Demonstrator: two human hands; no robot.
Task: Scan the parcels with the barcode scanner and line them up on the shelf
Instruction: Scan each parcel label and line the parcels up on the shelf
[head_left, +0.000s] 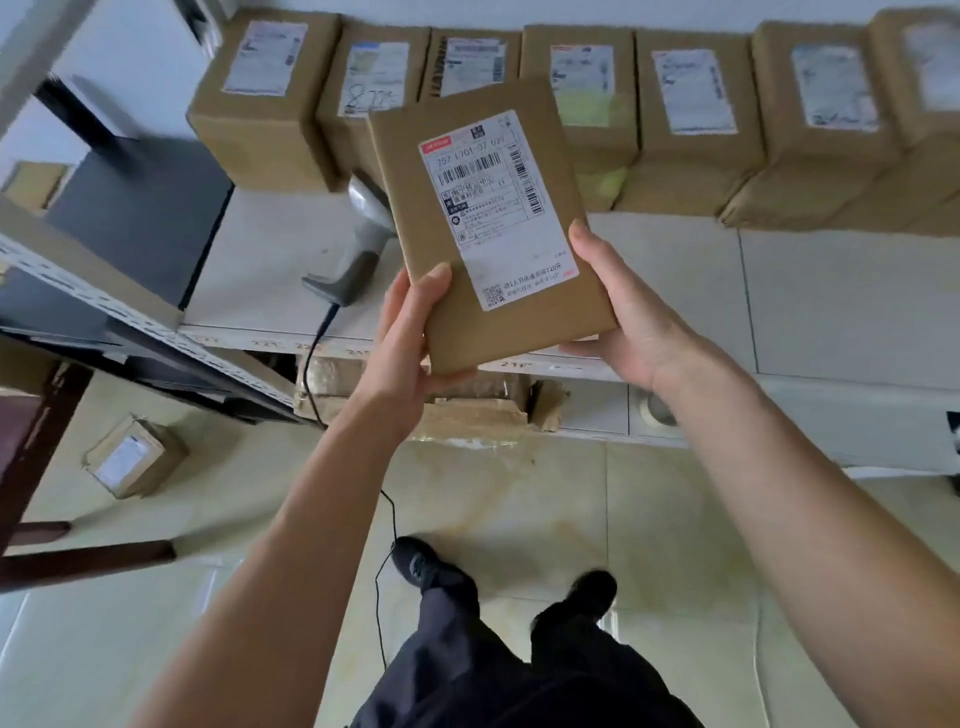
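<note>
I hold a flat brown parcel (447, 171) with a white shipping label in the air in front of the shelf. My left hand (410, 338) grips its lower left corner, thumb on the front. My right hand (618, 312) grips its lower right edge, thumb along the side. The label and its barcodes face me. A grey barcode scanner (358, 244) lies on the white shelf (779, 291) just left of and behind the parcel, partly hidden by it. Its black cable hangs down to the floor. Several labelled brown boxes (265, 98) stand in a row at the back of the shelf.
One small labelled box (132, 457) lies on the tiled floor at the left. Taped cardboard (467, 405) sits on the level under the shelf. A dark table (140, 208) and a perforated metal rail (104, 306) stand at the left. My feet are below on the floor.
</note>
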